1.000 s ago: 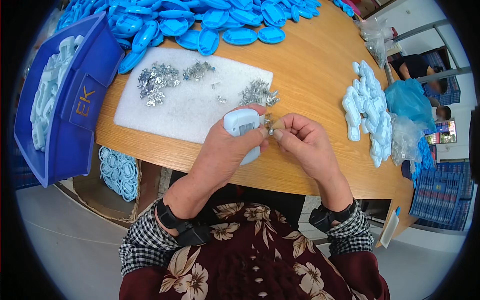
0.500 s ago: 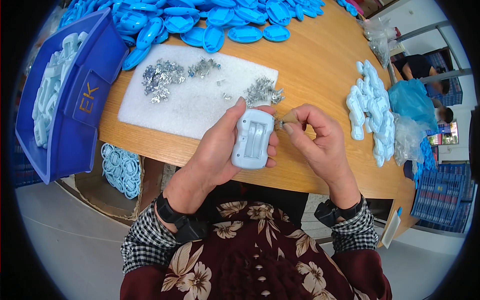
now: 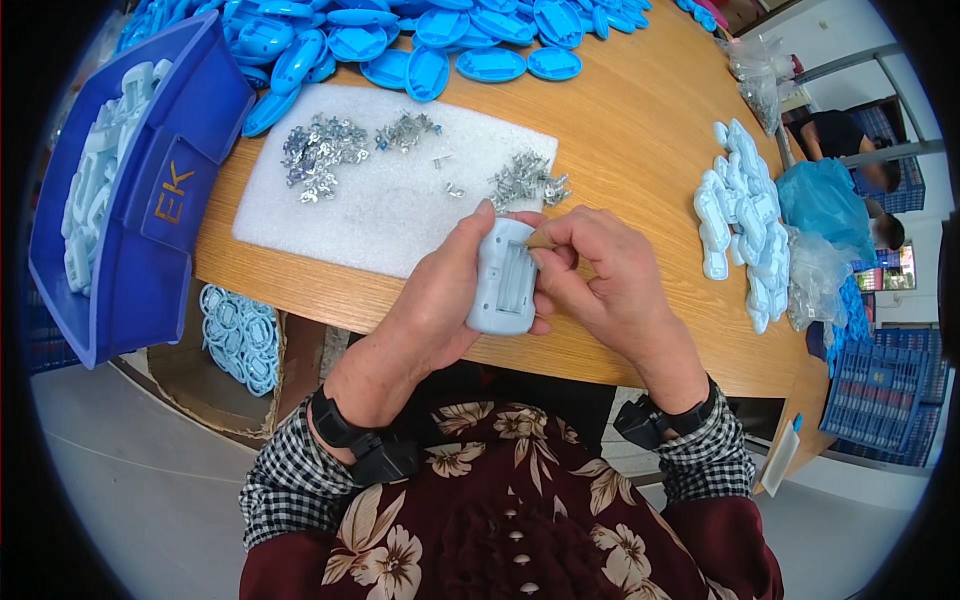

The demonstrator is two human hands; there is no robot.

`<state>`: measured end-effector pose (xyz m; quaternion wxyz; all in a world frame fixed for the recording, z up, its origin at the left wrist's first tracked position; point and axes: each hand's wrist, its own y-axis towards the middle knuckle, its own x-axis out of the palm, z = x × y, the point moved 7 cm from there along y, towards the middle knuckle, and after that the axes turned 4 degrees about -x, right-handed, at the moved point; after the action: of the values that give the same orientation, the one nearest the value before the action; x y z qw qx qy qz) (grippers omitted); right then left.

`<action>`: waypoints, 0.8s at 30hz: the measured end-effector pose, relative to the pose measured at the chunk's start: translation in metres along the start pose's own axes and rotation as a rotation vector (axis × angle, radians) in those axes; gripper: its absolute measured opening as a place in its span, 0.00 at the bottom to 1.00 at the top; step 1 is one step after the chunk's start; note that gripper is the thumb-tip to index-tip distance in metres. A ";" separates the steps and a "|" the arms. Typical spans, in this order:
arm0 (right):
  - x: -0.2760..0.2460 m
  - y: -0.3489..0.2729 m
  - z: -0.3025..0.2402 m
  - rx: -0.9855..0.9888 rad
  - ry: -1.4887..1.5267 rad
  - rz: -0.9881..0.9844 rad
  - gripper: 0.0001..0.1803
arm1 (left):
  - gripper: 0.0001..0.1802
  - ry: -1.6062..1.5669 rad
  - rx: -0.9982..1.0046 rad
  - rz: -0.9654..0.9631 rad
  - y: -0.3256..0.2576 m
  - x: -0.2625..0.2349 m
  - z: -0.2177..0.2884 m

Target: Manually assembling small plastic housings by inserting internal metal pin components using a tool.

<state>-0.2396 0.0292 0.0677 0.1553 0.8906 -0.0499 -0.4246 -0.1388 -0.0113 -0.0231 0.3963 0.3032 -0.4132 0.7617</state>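
Observation:
My left hand (image 3: 430, 295) is closed around a pale blue plastic housing (image 3: 488, 300), its open battery compartment facing up. The thumb lies along the left edge and the fingertips curl out from under the right edge. At the upper end of the compartment, my right hand (image 3: 607, 272) pinches with thumb and index finger, the tip of the index finger covered in tan. The small metal battery contact in this pinch is mostly hidden by the fingers. Just beyond my hands, a white foam sheet (image 3: 350, 230) bears small piles of metal contacts (image 3: 325, 155).
Bright blue oval shells (image 3: 440, 35) are heaped at the far side. A blue bin (image 3: 200, 150) with pale blue parts stands at left, above a cardboard box (image 3: 180, 385) of ring-shaped parts. More pale housings (image 3: 745, 215) and plastic bags (image 3: 815, 275) lie at right; people sit beyond.
My right hand has moved left with the metal contact, from beside the housing to the upper end of its compartment. The left hand has tilted the housing slightly.

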 end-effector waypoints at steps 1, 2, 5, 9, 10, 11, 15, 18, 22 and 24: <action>0.001 0.000 0.001 -0.013 -0.017 -0.005 0.06 | 0.32 0.014 -0.002 0.006 0.000 0.000 0.000; 0.002 0.000 0.002 -0.016 -0.031 -0.009 0.06 | 0.31 0.028 -0.004 0.011 0.001 0.000 -0.001; 0.003 0.001 0.003 -0.016 -0.070 -0.020 0.06 | 0.31 0.038 -0.017 0.016 0.002 -0.002 -0.003; 0.003 0.002 -0.002 -0.047 -0.152 -0.032 0.06 | 0.31 0.053 -0.036 0.031 0.002 -0.003 -0.004; 0.004 0.002 -0.004 -0.068 -0.180 -0.036 0.06 | 0.31 0.061 -0.034 0.030 0.002 -0.002 -0.004; 0.005 0.003 -0.009 -0.092 -0.241 -0.050 0.06 | 0.31 0.069 -0.031 0.029 0.002 -0.002 -0.005; 0.007 0.004 -0.019 -0.110 -0.349 -0.100 0.07 | 0.31 0.069 -0.029 0.044 0.001 -0.004 -0.005; 0.003 0.002 -0.010 -0.015 -0.262 -0.076 0.10 | 0.31 0.085 -0.061 0.031 0.001 -0.006 -0.007; -0.002 -0.001 -0.017 -0.085 -0.231 0.014 0.14 | 0.30 0.048 -0.055 0.032 0.002 -0.008 -0.007; 0.004 -0.003 -0.024 -0.188 -0.284 -0.024 0.15 | 0.29 0.025 -0.027 0.050 0.000 -0.006 -0.004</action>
<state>-0.2183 0.0368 0.0780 0.2242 0.8036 -0.0206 -0.5510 -0.1362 -0.0098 -0.0294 0.3865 0.2780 -0.4257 0.7695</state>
